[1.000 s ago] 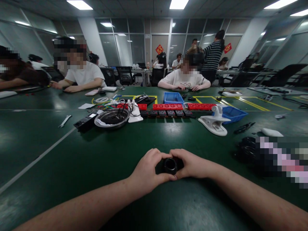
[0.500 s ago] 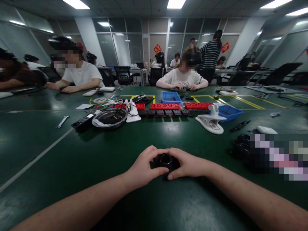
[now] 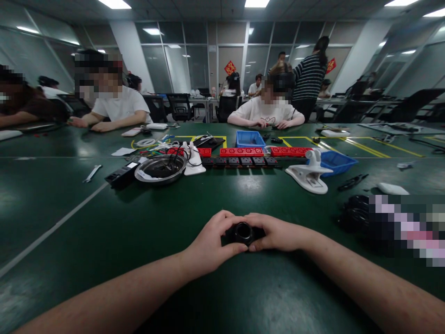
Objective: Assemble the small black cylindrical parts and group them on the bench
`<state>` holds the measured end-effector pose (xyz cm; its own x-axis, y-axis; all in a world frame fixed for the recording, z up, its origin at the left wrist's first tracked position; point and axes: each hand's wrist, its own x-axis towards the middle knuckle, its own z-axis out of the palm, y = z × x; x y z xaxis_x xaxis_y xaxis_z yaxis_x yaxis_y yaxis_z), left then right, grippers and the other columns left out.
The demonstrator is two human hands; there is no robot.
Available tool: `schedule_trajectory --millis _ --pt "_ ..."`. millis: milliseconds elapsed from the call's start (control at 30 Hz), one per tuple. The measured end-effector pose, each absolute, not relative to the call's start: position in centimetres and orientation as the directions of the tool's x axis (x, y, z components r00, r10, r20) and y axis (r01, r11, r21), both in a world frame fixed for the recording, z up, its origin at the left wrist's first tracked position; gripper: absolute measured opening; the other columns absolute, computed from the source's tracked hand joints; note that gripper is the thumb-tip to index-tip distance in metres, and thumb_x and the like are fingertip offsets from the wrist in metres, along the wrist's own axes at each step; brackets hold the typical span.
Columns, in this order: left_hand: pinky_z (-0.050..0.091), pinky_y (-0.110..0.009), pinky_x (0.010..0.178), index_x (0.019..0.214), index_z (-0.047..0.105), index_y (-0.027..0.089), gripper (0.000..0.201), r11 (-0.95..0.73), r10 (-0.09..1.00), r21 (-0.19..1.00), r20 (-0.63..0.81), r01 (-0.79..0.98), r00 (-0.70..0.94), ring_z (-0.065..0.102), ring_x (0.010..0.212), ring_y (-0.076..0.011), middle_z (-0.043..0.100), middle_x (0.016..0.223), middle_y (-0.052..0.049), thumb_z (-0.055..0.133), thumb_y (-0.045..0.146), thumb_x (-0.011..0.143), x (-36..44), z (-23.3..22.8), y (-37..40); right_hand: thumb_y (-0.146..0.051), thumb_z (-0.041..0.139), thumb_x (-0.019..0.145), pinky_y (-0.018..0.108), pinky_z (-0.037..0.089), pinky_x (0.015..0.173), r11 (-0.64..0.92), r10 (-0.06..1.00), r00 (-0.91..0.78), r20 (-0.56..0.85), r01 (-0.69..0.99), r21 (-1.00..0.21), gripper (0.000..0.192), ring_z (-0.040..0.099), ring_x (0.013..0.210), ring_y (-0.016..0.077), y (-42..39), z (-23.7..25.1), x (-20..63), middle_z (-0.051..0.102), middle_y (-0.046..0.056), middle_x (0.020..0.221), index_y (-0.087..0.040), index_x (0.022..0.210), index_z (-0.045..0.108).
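Observation:
A small black round part (image 3: 242, 232) with a hollow middle sits low over the green table (image 3: 146, 232), close in front of me. My left hand (image 3: 212, 243) wraps its left side, thumb under and fingers over the top. From the right, my right hand (image 3: 276, 233) holds the other side. The two hands' fingertips nearly meet above the part. Both forearms rest along the table's near side.
Further back lie a metal bowl (image 3: 160, 169), a black box (image 3: 123, 175), red power strips (image 3: 242, 151) and black power strips (image 3: 239, 161), blue bins (image 3: 249, 138), a white clamp stand (image 3: 308, 176), a wrench (image 3: 92, 173). Black parts (image 3: 354, 213) sit at right. Other people sit across the table.
My hands stay closed around the black part; they turned it slightly and my fingers shifted on it. The view moved a little.

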<state>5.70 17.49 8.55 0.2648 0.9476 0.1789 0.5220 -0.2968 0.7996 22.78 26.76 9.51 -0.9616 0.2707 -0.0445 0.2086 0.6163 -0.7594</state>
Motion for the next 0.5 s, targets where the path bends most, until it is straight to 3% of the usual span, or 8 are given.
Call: schedule_trajectory --millis 500 --pt "0.04 -0.026 0.07 0.107 0.048 0.025 0.041 -0.291 0.947 0.809 0.17 0.51 0.271 0.045 0.081 -0.0131 0.044 0.091 -0.001 0.06 0.02 0.068 5.66 8.58 17.6 -0.021 0.059 0.069 0.028 0.036 0.078 0.621 0.262 -0.962 -0.072 0.226 -0.751 0.035 0.047 0.088 0.0152 27.16 9.27 22.94 0.051 0.003 0.096 -0.017 0.104 0.051"
